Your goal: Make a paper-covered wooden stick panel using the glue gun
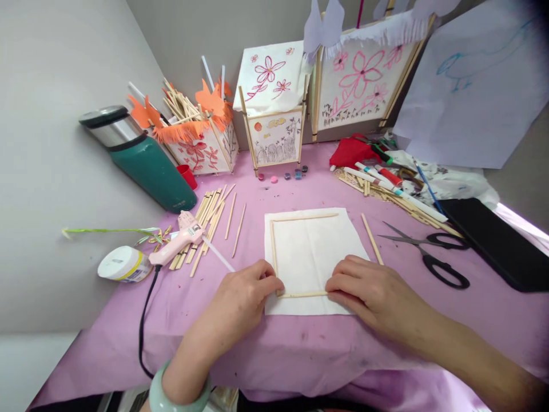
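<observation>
A white sheet of paper (309, 252) lies flat, with thin wooden sticks along its top, left and bottom sides. My left hand (249, 289) is closed, its fingertips pinched at the lower left corner, where the left stick (274, 249) meets the bottom stick (302, 295). My right hand (369, 283) grips the right end of that bottom stick, and its fingers hide the tip. The top stick (305, 217) lies untouched near the far edge. One loose stick (372, 238) rests just right of the paper.
At left are a pink glue gun (180, 237), its black cord (143, 326), a white tub (124, 264), a green bottle (150, 169) and several loose sticks (210, 214). Black-handled scissors (429, 246) and a black case (493, 243) lie right. Decorated paper lanterns (277, 137) stand behind.
</observation>
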A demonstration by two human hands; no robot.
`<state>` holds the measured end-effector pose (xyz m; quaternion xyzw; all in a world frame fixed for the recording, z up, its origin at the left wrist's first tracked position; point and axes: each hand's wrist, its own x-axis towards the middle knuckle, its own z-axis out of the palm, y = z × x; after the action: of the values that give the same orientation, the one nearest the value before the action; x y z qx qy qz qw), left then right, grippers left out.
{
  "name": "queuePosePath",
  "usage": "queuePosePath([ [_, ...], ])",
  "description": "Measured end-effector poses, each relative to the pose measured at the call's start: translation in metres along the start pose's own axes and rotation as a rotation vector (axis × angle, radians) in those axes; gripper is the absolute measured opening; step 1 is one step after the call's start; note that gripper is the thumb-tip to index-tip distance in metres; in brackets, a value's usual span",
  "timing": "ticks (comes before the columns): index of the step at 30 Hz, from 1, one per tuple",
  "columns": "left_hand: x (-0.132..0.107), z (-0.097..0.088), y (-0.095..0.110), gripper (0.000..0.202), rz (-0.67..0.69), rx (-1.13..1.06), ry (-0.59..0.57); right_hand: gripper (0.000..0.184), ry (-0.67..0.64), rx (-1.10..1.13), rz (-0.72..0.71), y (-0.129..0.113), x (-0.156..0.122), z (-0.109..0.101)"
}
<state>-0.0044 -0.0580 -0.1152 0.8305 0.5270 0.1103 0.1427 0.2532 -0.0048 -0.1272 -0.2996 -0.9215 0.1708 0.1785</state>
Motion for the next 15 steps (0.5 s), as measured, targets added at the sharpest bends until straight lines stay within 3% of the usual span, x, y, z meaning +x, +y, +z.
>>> queuePosePath([
  [15,0.014,-0.022,-0.002,0.036,0.133,0.180,-0.152,0.027,-0.002,-0.008,0.007,0.000,0.000,0.001],
])
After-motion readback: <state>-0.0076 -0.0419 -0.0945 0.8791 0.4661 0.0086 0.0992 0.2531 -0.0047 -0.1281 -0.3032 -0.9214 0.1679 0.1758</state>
